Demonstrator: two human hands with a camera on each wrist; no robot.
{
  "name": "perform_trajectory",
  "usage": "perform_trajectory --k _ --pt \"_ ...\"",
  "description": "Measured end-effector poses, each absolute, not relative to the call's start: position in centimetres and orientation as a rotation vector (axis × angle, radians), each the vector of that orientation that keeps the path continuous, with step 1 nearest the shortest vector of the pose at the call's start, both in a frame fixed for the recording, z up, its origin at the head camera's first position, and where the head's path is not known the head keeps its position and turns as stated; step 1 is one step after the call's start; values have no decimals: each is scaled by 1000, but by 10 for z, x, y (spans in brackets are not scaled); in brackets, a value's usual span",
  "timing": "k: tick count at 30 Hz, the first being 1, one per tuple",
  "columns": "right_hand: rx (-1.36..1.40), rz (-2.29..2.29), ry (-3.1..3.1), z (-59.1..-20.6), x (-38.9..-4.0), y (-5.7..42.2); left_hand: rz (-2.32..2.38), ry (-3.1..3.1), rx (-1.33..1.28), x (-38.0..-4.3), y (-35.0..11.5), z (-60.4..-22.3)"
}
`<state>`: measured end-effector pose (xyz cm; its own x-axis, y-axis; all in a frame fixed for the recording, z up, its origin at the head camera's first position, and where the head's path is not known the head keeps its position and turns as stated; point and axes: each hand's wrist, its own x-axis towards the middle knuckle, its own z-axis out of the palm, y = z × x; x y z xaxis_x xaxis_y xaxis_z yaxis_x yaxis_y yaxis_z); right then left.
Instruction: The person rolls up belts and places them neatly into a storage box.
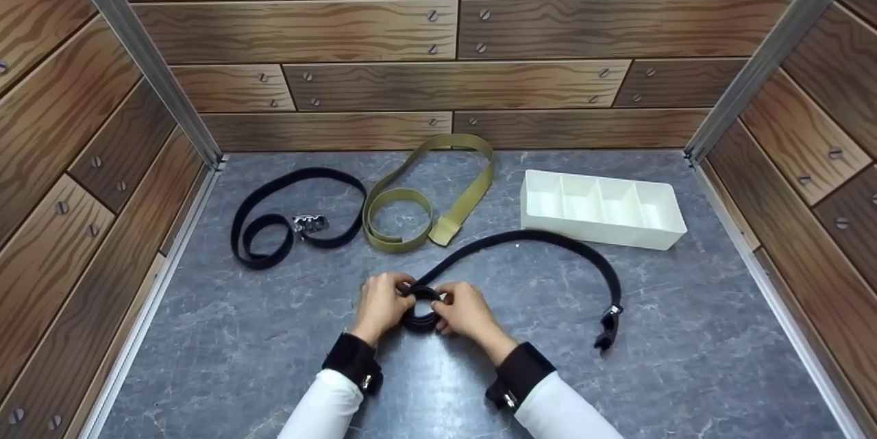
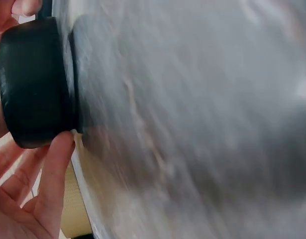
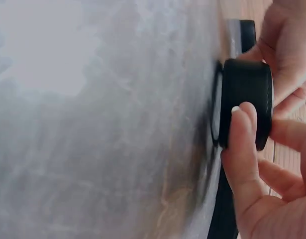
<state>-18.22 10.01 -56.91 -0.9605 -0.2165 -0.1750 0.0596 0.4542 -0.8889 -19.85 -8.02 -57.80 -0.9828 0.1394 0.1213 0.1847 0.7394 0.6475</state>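
Observation:
A black leather belt (image 1: 548, 236) lies partly rolled on the grey tabletop. Its rolled end forms a small coil (image 1: 419, 324) standing on edge between both hands. My left hand (image 1: 380, 302) pinches the coil's left side, where the loose strap leaves it. On the other side, my right hand (image 1: 468, 310) grips the coil with thumb and fingers. From there the strap arcs out to the right and ends in a dark buckle (image 1: 610, 321). Both wrist views show the coil's smooth outer face, with fingertips (image 3: 243, 124) of the right hand against it.
Behind the hands lie a second black belt (image 1: 301, 173) with a silver buckle (image 1: 312, 223) and an olive webbing belt (image 1: 473, 199), each loosely curled. A white divided tray (image 1: 596, 227) stands at the back right. Wood-patterned panels (image 1: 370, 86) enclose the table's back and sides.

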Motion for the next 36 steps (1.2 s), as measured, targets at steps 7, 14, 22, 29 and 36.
perform_trajectory --k 7,14,22,29,36 --pt "-122 -1437 2515 -571 -185 102 -1261 -2888 -295 -203 -82 -580" --pt "-286 -1323 2546 -570 -191 108 -1376 -2882 -369 -204 -82 -581" --pt "-528 -1171 2790 -573 -195 111 -1487 -2848 -394 -204 -79 -580" --pt "-308 -1325 2735 -575 -192 113 -1190 -2866 -309 -201 -70 -575" --pt "-48 -1526 2459 -570 -176 113 -1060 -2893 -304 -197 -67 -573"
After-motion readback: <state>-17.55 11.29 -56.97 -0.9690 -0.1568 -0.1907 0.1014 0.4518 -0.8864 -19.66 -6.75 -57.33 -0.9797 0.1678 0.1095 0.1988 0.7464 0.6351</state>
